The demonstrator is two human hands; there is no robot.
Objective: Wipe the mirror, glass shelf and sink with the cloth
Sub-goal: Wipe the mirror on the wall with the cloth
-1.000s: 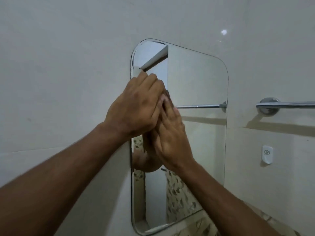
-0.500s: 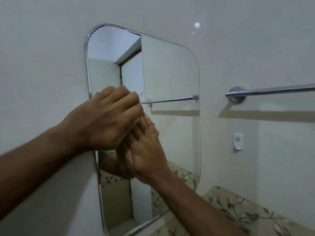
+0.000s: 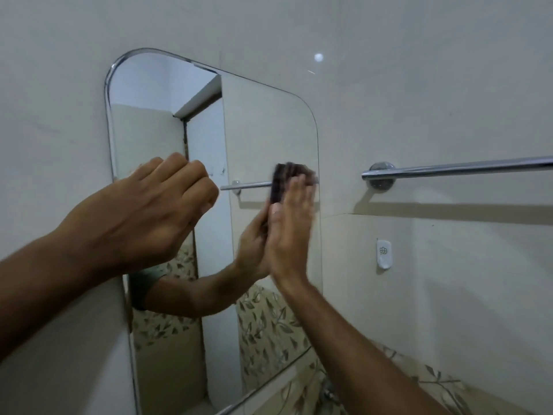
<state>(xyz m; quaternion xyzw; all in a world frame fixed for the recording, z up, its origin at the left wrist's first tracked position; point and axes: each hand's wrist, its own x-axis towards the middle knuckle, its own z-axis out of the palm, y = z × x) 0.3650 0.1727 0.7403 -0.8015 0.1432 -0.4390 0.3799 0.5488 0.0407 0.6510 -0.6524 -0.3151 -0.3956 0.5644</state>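
Mirror (image 3: 263, 121) under right hand (image 3: 291, 232), cloth (image 3: 284, 181).

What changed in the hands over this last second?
The two hands separated: the right hand slid right across the mirror, flat on a dark cloth near its right edge. The left hand is now alone, fingers curled. The towel bar is unchanged.

Counts, real items only: 1 mirror (image 3: 263, 121), rounded corners, on the wall. 1 dark cloth (image 3: 281, 181), blurred, near the mirror's right edge. 2 hands: left hand (image 3: 140, 211), right hand (image 3: 291, 232). 1 chrome towel bar (image 3: 466, 167), right of the mirror. 1 small white wall hook (image 3: 383, 253) below the bar. Mirror adds reflections: 1 bar, 1 arm.
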